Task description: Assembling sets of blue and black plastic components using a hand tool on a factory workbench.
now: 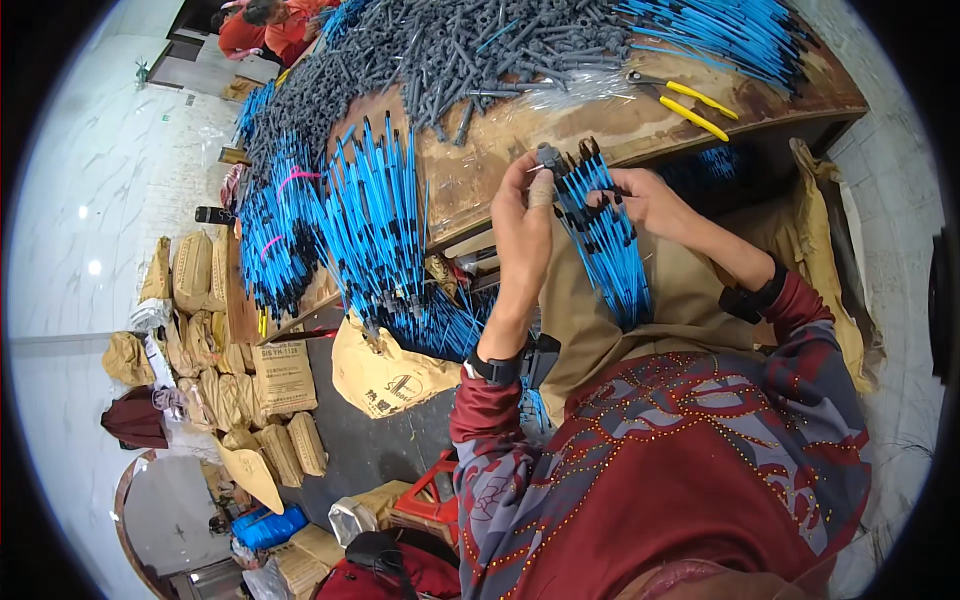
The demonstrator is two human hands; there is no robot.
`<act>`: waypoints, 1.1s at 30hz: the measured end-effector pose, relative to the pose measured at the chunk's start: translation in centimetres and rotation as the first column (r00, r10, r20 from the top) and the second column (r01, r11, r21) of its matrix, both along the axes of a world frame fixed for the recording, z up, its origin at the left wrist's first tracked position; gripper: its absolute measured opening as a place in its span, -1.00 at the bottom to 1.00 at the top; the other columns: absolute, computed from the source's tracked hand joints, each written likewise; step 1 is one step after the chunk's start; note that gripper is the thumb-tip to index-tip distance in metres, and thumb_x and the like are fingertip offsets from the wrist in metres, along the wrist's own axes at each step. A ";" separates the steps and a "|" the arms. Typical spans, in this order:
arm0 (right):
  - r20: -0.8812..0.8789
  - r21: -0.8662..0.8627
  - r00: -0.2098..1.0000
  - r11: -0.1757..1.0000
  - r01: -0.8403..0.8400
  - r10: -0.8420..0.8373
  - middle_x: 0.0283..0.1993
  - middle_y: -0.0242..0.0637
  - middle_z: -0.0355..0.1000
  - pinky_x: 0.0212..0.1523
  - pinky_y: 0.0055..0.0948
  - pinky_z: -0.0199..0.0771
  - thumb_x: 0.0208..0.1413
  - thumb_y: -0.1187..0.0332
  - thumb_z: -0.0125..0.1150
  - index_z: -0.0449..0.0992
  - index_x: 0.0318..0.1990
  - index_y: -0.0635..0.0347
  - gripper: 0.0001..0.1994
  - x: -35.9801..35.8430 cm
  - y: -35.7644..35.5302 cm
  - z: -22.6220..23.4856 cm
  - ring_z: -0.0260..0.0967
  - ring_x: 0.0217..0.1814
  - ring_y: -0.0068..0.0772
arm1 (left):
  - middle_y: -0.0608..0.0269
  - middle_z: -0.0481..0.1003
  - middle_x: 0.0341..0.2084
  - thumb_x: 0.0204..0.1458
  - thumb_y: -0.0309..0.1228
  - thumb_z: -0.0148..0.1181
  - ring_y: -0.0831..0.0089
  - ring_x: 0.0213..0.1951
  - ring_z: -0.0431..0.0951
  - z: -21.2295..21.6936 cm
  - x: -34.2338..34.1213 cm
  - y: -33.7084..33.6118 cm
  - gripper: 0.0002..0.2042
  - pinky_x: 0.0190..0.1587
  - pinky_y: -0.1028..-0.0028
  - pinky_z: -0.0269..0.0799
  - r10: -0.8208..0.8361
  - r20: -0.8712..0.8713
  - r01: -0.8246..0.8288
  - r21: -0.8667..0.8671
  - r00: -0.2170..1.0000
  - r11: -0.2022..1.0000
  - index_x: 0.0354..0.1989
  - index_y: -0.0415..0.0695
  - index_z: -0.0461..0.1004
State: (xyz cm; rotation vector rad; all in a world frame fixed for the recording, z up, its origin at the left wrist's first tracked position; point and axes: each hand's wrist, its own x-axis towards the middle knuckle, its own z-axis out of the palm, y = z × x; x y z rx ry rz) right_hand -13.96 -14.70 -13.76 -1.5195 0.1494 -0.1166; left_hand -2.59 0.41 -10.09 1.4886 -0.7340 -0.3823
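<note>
My left hand (524,215) is closed around a grey plastic fitting (548,156), its thumb wrapped in a tan bandage. Over my lap lies a bundle of thin blue rods (622,275) with black ends, fanned between my two hands. My right hand (650,203) reaches in from the right with fingers bent together at the black ends of these rods. What sits between its fingertips is too small and partly hidden to make out. Ahead, a large heap of grey plastic fittings (440,50) covers the wooden table (480,140).
Yellow-handled pliers (697,108) lie near the table's right side. More blue rods (375,210) stand at the left, others (730,35) lie at the far right. Paper sacks (288,380) are stacked on the left floor, near a red stool (430,495). People in orange (270,30) are far back.
</note>
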 end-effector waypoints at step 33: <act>0.230 -0.037 0.945 0.972 -0.232 0.234 -0.33 -0.56 0.36 -0.23 -0.63 0.31 0.31 0.11 -0.02 0.44 -0.17 0.29 -0.64 3.0 0.2 2.0 0.18 -0.27 -0.77 | 0.19 0.47 -0.08 0.20 -0.46 0.06 0.45 -0.03 0.46 3.0 4.9 2.7 -0.70 0.08 0.44 0.32 -0.408 -0.303 0.344 -0.242 0.862 0.907 0.06 -0.33 0.34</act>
